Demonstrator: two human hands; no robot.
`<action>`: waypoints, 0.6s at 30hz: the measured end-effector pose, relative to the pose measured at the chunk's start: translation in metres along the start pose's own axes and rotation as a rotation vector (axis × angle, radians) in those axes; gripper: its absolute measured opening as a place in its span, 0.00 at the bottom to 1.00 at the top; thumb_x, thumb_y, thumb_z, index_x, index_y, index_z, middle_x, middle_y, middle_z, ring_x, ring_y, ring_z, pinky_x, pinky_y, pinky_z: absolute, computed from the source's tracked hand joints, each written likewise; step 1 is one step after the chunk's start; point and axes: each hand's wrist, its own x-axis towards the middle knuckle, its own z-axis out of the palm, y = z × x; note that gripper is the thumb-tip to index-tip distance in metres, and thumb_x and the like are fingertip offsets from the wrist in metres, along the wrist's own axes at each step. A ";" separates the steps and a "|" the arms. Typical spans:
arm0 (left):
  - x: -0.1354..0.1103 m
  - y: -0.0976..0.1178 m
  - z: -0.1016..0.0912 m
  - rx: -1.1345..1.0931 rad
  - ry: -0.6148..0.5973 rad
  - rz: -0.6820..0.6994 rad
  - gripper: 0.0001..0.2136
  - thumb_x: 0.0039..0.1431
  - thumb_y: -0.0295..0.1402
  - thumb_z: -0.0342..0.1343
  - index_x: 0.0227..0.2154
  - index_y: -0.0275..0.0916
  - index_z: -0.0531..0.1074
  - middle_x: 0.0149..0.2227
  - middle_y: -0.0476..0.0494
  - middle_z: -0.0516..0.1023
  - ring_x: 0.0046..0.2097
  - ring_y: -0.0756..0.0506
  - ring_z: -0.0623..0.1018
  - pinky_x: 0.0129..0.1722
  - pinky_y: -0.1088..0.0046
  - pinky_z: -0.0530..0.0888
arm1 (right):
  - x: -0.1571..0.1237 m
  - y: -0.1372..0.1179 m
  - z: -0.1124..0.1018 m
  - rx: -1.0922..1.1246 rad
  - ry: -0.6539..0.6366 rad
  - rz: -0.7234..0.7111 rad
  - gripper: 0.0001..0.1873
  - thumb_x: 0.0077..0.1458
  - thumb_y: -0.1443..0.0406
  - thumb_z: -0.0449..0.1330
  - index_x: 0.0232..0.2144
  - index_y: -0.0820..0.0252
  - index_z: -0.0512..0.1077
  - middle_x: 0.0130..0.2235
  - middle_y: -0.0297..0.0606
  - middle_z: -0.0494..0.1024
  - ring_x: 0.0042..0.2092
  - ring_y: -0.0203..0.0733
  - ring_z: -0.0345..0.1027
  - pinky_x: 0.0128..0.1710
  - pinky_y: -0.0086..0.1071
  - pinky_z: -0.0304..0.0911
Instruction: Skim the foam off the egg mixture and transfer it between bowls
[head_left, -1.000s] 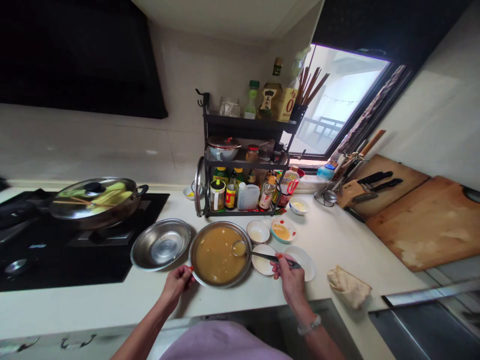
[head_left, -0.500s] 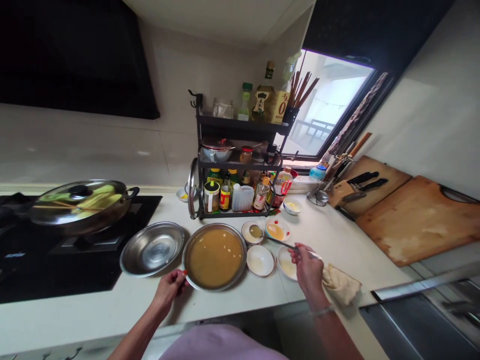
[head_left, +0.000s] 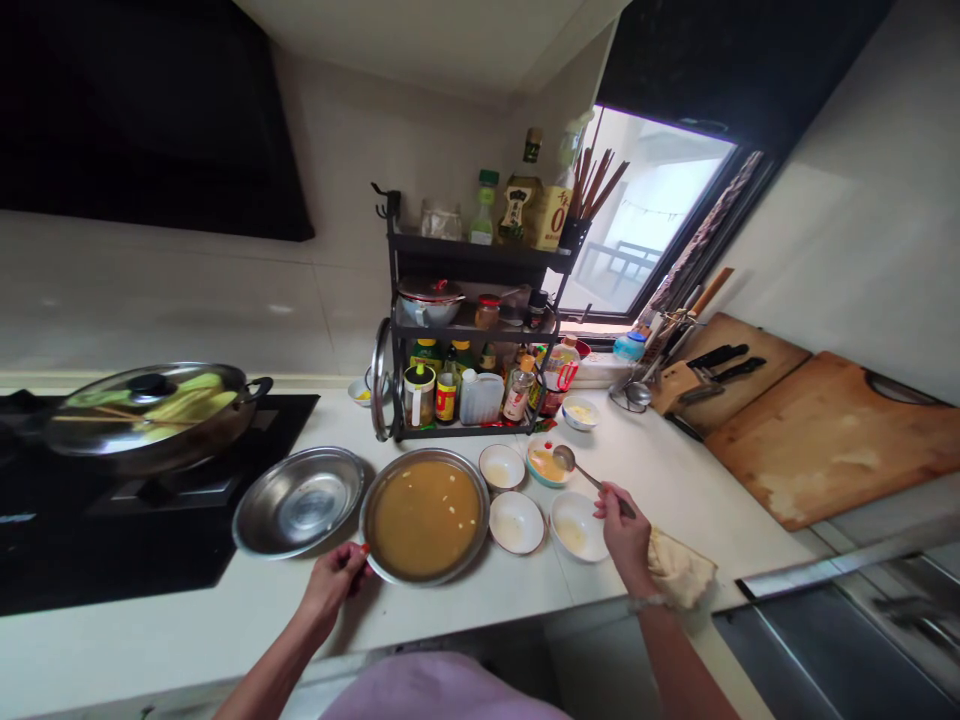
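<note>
My left hand (head_left: 332, 582) grips the near rim of a steel basin (head_left: 424, 515) full of brown liquid. My right hand (head_left: 624, 535) is closed on the handle of a metal spoon (head_left: 577, 467), whose bowl hangs over a small patterned bowl (head_left: 547, 464) holding orange sauce. Three small white bowls sit close by: one (head_left: 501, 466) behind the basin's right edge, one (head_left: 517, 522) beside the basin, and one (head_left: 577, 525) just left of my right hand.
An empty steel basin (head_left: 298, 500) sits left of the full one. A lidded pan (head_left: 146, 413) rests on the black cooktop (head_left: 112, 520). A black rack (head_left: 472, 330) holds bottles and jars. Wooden boards (head_left: 832, 435) and knives lie right; a cloth (head_left: 679, 568) sits by my wrist.
My right hand carried the spoon out of the brown liquid, over the small white bowl, then right to the patterned bowl. My left hand stayed on the basin rim.
</note>
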 end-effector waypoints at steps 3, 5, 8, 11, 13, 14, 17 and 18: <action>0.002 -0.002 0.000 -0.012 0.000 -0.012 0.22 0.32 0.52 0.63 0.17 0.37 0.65 0.15 0.52 0.69 0.17 0.55 0.62 0.17 0.79 0.57 | -0.007 -0.008 -0.003 -0.070 -0.159 -0.221 0.15 0.56 0.58 0.54 0.37 0.60 0.74 0.33 0.40 0.75 0.27 0.37 0.69 0.25 0.31 0.69; 0.003 -0.004 0.000 -0.018 0.004 -0.014 0.22 0.32 0.52 0.63 0.17 0.37 0.65 0.15 0.52 0.69 0.17 0.55 0.62 0.17 0.79 0.58 | -0.012 -0.018 -0.003 -0.067 -0.218 -0.301 0.14 0.57 0.59 0.53 0.37 0.59 0.75 0.36 0.41 0.75 0.29 0.38 0.70 0.26 0.31 0.69; 0.003 -0.004 0.001 -0.019 0.013 -0.006 0.22 0.32 0.52 0.63 0.17 0.38 0.64 0.15 0.52 0.69 0.17 0.55 0.62 0.17 0.78 0.58 | -0.023 -0.036 0.005 0.010 -0.179 -0.230 0.14 0.58 0.59 0.53 0.39 0.60 0.74 0.31 0.38 0.75 0.27 0.37 0.69 0.27 0.31 0.69; 0.002 -0.003 0.002 -0.014 0.014 0.003 0.22 0.33 0.52 0.63 0.16 0.38 0.64 0.15 0.52 0.69 0.16 0.55 0.62 0.16 0.78 0.58 | -0.042 -0.053 0.021 0.131 -0.187 -0.078 0.15 0.58 0.57 0.54 0.39 0.62 0.73 0.24 0.34 0.73 0.23 0.35 0.67 0.26 0.31 0.68; 0.001 -0.002 0.002 -0.013 0.012 0.010 0.21 0.34 0.51 0.62 0.17 0.38 0.64 0.15 0.52 0.69 0.17 0.54 0.63 0.16 0.78 0.58 | -0.058 -0.060 0.034 0.189 -0.273 -0.020 0.16 0.57 0.56 0.55 0.38 0.62 0.73 0.22 0.34 0.73 0.23 0.36 0.67 0.24 0.30 0.68; 0.000 -0.002 0.002 -0.015 0.011 0.013 0.21 0.35 0.51 0.62 0.17 0.38 0.65 0.15 0.52 0.69 0.17 0.54 0.63 0.16 0.78 0.58 | -0.067 -0.062 0.040 0.205 -0.317 -0.005 0.16 0.57 0.56 0.55 0.38 0.62 0.74 0.22 0.34 0.73 0.23 0.36 0.67 0.24 0.30 0.67; -0.001 0.000 0.002 -0.012 0.011 0.016 0.20 0.35 0.50 0.62 0.17 0.38 0.64 0.15 0.52 0.69 0.17 0.54 0.63 0.16 0.78 0.58 | -0.089 -0.063 0.058 0.214 -0.443 -0.036 0.15 0.57 0.56 0.55 0.37 0.60 0.75 0.25 0.36 0.74 0.23 0.35 0.67 0.22 0.29 0.66; -0.001 0.000 0.002 -0.009 0.009 0.017 0.20 0.35 0.50 0.62 0.17 0.38 0.65 0.15 0.52 0.69 0.16 0.54 0.63 0.16 0.78 0.59 | -0.095 -0.063 0.063 0.209 -0.487 -0.052 0.15 0.57 0.57 0.55 0.37 0.59 0.75 0.27 0.37 0.75 0.23 0.35 0.67 0.22 0.28 0.66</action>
